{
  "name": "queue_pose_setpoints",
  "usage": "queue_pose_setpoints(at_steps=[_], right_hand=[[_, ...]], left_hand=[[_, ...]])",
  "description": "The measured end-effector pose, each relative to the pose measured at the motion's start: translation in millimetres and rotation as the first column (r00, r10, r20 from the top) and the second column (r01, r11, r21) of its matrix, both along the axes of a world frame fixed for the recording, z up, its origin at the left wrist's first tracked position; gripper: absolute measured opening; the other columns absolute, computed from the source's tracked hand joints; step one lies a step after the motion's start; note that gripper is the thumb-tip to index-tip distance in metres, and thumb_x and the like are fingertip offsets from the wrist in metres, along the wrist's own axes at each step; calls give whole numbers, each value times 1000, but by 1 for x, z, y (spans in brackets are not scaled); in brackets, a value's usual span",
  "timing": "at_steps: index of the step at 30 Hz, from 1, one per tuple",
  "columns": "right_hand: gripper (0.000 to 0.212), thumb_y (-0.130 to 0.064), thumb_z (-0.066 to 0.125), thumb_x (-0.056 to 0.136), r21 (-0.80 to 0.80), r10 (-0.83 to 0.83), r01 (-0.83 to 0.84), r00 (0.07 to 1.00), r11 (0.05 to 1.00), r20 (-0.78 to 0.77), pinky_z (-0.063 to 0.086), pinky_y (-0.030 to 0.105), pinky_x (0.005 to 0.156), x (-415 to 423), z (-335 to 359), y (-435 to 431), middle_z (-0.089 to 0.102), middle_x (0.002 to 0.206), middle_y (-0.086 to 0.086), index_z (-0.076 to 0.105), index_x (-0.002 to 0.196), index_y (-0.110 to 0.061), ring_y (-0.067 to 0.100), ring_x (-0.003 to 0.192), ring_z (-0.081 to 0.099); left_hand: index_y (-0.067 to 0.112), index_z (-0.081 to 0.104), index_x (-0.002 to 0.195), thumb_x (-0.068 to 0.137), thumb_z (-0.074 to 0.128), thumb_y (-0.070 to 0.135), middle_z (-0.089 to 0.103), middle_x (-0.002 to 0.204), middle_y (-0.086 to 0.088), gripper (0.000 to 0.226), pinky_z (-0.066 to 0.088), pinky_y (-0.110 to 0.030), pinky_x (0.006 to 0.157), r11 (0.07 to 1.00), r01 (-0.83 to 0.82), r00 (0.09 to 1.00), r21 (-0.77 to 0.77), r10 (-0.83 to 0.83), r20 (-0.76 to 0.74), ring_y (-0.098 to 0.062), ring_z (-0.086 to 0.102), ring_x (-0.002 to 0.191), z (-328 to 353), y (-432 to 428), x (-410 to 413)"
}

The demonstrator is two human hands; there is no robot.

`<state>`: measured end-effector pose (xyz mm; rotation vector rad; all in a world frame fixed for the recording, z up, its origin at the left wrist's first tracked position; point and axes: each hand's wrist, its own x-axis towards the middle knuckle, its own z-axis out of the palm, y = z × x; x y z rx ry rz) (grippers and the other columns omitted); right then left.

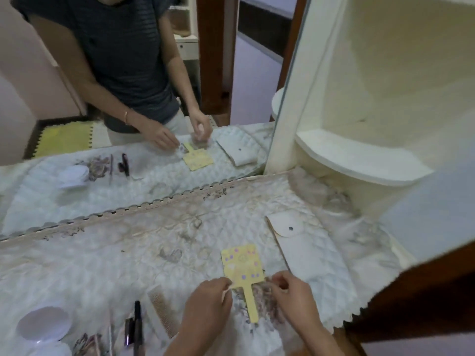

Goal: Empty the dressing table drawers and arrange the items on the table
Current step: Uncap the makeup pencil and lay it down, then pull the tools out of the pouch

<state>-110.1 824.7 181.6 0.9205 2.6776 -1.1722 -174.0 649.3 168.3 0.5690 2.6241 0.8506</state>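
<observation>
Hands: left hand (208, 301) and right hand (293, 296) both curled, fingertips pinched at the yellow paddle card (243, 265) — grip on it unclear
Card: flat on the quilted table cover (102, 258), handle toward the person
Beside it: white pouch (300, 242) just right; comb (162, 309), dark pencil (137, 327), round lid (43, 323) left — all apart

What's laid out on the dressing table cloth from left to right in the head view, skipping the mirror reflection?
White round lid → dark pencil → comb → left hand → yellow paddle card → right hand → white snap pouch.
</observation>
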Motion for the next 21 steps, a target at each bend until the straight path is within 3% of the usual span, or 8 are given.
queue_pose_setpoints(at_steps=[3,8,11,12,14,16,19,21], right_hand=[[20,-21,57,86,33,13,-13,1000,999,-9,45,23,86,-7,-2,41,65,108,-1,62,106,-17,13,103,59],[40,-14,60,83,66,40,-39,999,997,-19,37,27,101,-30,-9,106,55,126,7,54,122,-10,20,118,51],[46,-17,57,82,19,108,-107,994,994,-16,32,25,103,-48,-14,132,54,130,8,50,126,-9,21,121,47],[47,-18,56,81,-4,126,-126,992,992,-27,33,25,102,-54,-16,137,54,129,9,49,127,-9,21,120,48],[45,-11,57,82,-62,122,-125,992,990,-41,37,26,98,-65,-20,144,56,127,9,49,127,-9,22,117,51],[46,-3,56,81,-123,103,-109,993,986,-57,40,27,96,-73,-23,148,59,125,9,50,126,-9,23,113,55],[53,3,53,78,-224,59,-81,993,971,-106,46,31,90,-80,-26,151,62,120,10,49,128,-14,22,102,60],[59,3,55,78,-300,56,-90,991,950,-122,48,29,86,-80,-26,152,59,120,9,45,132,-19,19,94,60]], left_hand=[[22,56,117,91,49,25,61,109,6,28,40,-16,82,995,5,995,98,-15,101,-9,56,107,0,47,-3],[21,56,110,87,55,18,59,104,3,23,46,-12,66,956,-212,930,203,134,343,1,54,70,0,129,-10],[14,53,117,85,55,10,59,101,2,32,43,-2,62,949,-259,915,179,182,360,6,52,70,-4,167,-22],[12,52,116,83,55,8,61,103,-1,34,45,-5,68,942,-285,904,177,202,376,-1,56,74,-7,176,-26],[12,48,115,79,58,11,63,111,-8,37,49,-29,87,918,-364,869,154,277,409,-20,61,94,-10,188,-32],[12,42,119,79,60,13,60,114,-5,44,46,-31,85,883,-448,823,137,348,448,-26,59,107,-14,195,-37],[9,46,121,77,63,19,60,101,-2,48,44,-25,76,823,-542,760,167,396,515,-20,60,97,-4,202,-40],[18,58,99,59,61,45,62,85,5,48,45,-21,65,790,-565,762,240,388,518,-13,59,84,6,200,-41]])
